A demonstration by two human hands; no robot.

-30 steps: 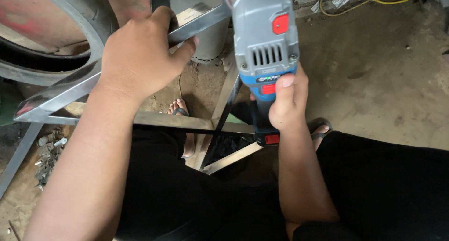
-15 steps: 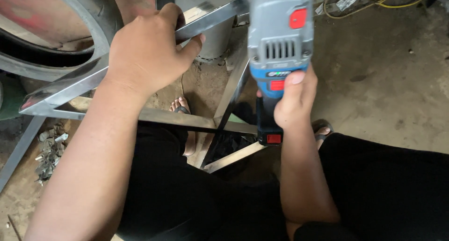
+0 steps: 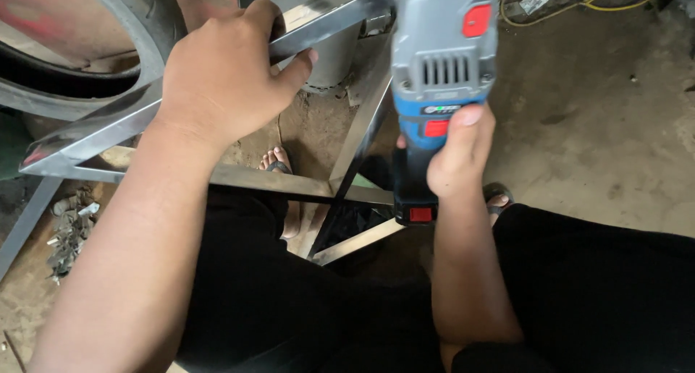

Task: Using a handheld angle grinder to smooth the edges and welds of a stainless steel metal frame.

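Our left hand point(image 3: 221, 73) clamps the steel frame bar point(image 3: 94, 127) at upper left; our right hand point(image 3: 456, 152) grips the grey-blue power tool point(image 3: 443, 54) top centre. We judge we're lining up; next needs steady contact.

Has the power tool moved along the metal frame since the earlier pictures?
Yes. The grey-blue power tool in the right hand shifted rightward and up, away from the left hand gripping the frame bar.
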